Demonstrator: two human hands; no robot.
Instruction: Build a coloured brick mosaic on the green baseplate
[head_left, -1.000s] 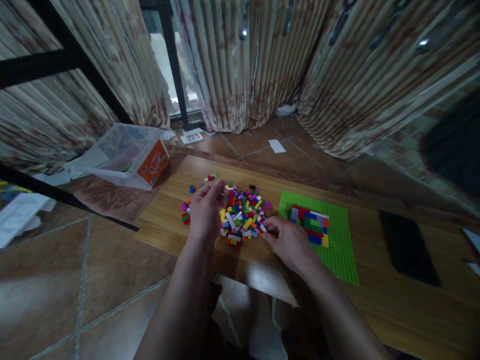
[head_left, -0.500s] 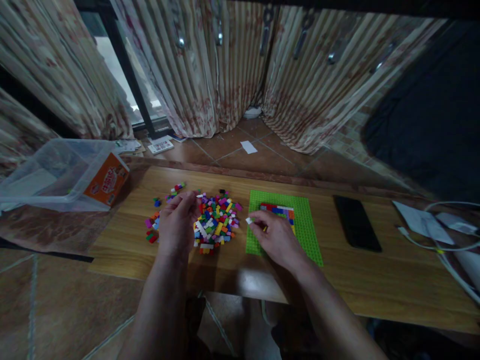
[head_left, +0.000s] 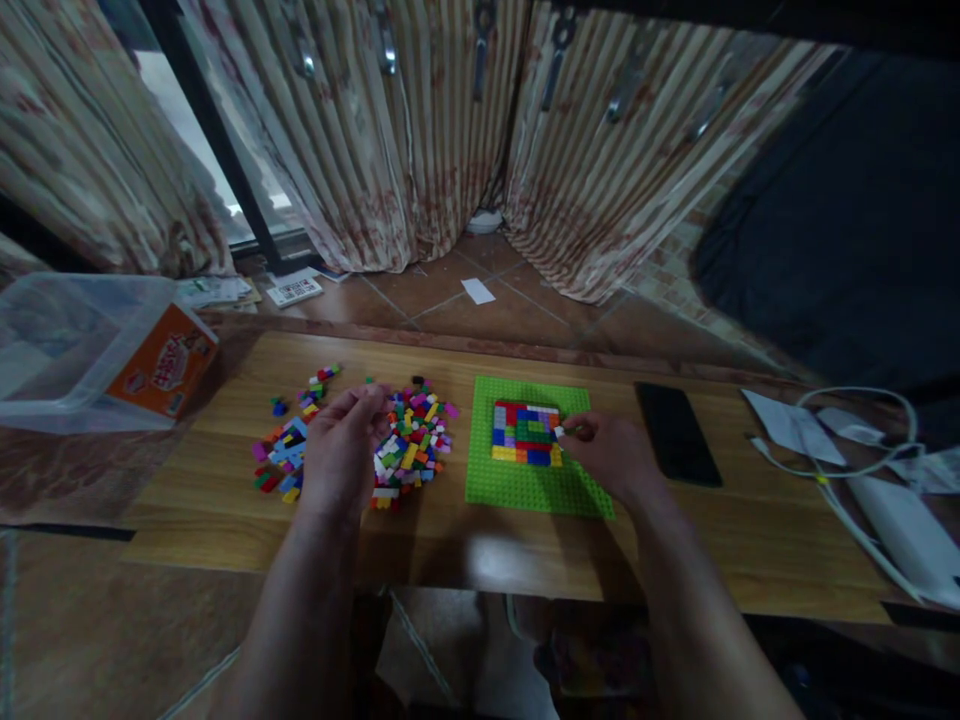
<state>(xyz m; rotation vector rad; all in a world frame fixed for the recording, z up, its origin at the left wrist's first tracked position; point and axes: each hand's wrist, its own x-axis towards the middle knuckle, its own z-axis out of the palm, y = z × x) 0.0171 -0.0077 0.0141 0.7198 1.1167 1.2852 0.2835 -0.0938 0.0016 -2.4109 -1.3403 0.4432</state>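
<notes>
Right hand point(head_left: 611, 458): fingertips pinched on a small white brick point(head_left: 558, 432), held at the right edge of the brick patch point(head_left: 526, 434).
Brick patch: flat block of red, blue, green, yellow and white pieces, pressed onto the green baseplate point(head_left: 525, 485).
Left hand point(head_left: 341, 450): loosely curled, palm down, over the left side of the loose brick pile point(head_left: 411, 445); grip on anything impossible to tell.
Baseplate: flat on the wooden surface point(head_left: 675, 545), just right of the pile.
Phone point(head_left: 677, 432): dark, right of the baseplate.
Clear tub point(head_left: 90, 350): far left, orange label.
</notes>
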